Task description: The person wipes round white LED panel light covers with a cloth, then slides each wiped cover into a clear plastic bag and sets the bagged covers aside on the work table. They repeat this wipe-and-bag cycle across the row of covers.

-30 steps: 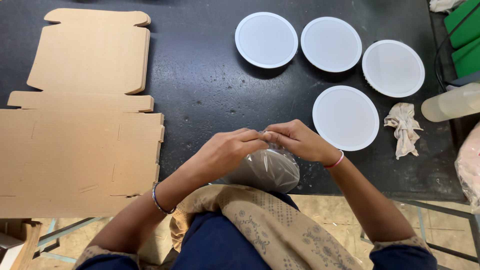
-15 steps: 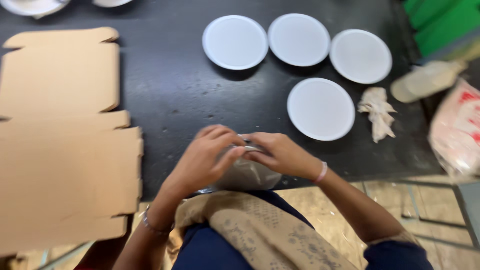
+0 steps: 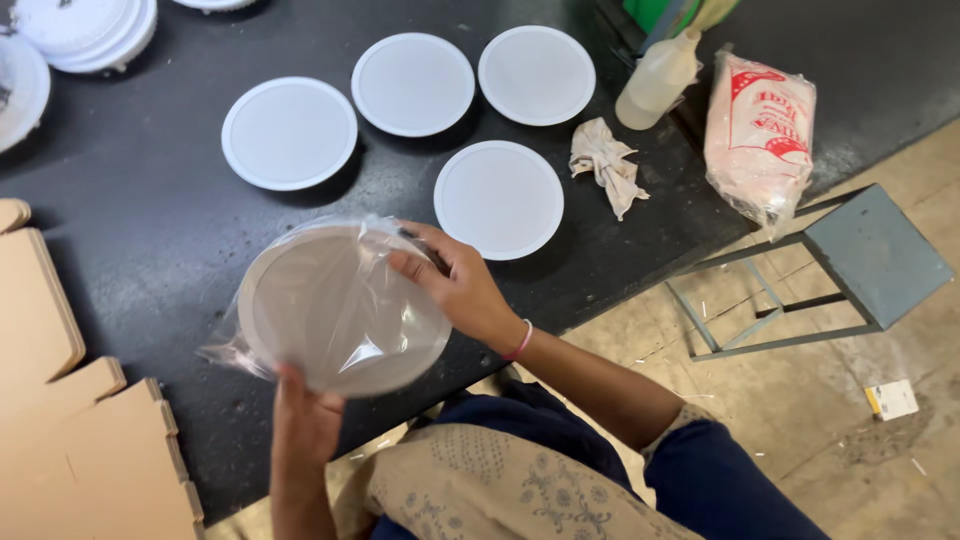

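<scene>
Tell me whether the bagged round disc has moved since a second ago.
Yes. The bagged disc now faces up over the table edge, left of the nearest white disc; earlier it sat bunched below it.

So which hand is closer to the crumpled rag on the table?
Right. The right hand grips the bagged disc's upper right edge, on the rag's side. The left hand is under the disc, farther away.

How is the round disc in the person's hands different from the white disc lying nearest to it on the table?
The held disc sits inside a clear plastic bag; the nearest table disc is bare. The held disc is lifted and tilted, with the left hand under its lower edge and the right hand on its right rim; the table disc lies flat on the dark table, untouched. Both are round and white.
</scene>
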The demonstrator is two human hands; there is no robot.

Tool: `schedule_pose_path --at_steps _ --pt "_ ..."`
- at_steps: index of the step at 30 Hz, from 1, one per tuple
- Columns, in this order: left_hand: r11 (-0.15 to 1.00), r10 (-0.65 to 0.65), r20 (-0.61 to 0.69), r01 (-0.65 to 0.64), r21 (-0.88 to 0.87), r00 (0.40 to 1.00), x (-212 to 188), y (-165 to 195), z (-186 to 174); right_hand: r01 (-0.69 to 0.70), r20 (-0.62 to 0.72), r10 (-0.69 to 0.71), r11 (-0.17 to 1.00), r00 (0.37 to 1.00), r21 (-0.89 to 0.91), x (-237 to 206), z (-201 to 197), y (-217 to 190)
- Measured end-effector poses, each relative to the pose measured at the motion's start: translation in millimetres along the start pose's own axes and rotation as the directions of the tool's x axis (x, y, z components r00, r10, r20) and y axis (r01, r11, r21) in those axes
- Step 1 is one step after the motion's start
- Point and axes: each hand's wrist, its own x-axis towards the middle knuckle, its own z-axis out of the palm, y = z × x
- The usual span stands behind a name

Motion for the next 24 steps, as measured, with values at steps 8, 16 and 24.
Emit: schedule_pose_path --at_steps 8,16,24 --pt "0.937 -0.065 0.201 0.130 -0.325 0.977 47 -31 69 -0.194 -0.005 0.291 0.653 0.957 0.732 24 -114 75" --pt "0.997 -0.074 0.069 0.075 -0.008 0.995 241 -112 195 -0.001 -0.179 0.265 0.562 0.947 0.827 95 -286 74" --pt "0.900 -0.218 -0.333 0.320 0.294 0.918 387 -163 316 0.003 -0.119 0.198 0.505 0.973 0.863 238 -361 57"
